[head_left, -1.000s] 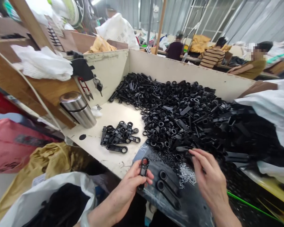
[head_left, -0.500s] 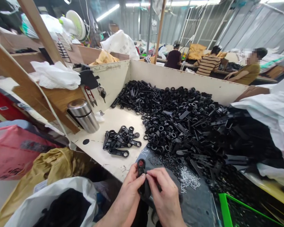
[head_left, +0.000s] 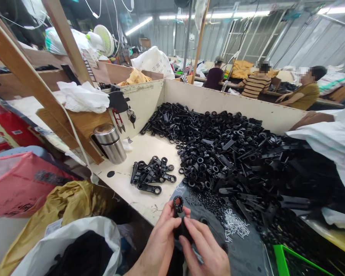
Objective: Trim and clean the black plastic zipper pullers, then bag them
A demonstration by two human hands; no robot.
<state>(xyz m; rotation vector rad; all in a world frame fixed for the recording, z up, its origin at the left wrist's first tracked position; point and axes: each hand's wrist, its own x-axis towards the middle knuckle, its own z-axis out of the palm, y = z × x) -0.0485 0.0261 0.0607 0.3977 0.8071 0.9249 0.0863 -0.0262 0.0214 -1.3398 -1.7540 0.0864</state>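
Note:
My left hand (head_left: 158, 241) grips a black plastic lever part (head_left: 178, 214) with a ring end pointing up, at the near edge of the white work table (head_left: 138, 191). My right hand (head_left: 204, 249) meets it from the right, fingers pinched on the same part just below the ring. Behind them lies a big heap of black plastic parts (head_left: 232, 153). A small stack of black levers (head_left: 152, 174) rests to the left of the heap. Small metal pins (head_left: 235, 226) are scattered on a dark mat (head_left: 241, 249) just right of my hands.
A steel flask (head_left: 110, 143) lies against the wooden frame at left, with red snips (head_left: 119, 119) and keys hanging above it. White bags sit at lower left (head_left: 69, 249) and at right (head_left: 333, 145). A green crate edge (head_left: 293, 260) shows at lower right. Three people sit at tables behind.
One second ago my right hand reached into the heap; it has come back to the lever part held in my left hand and pinches it. The view has tilted up slightly.

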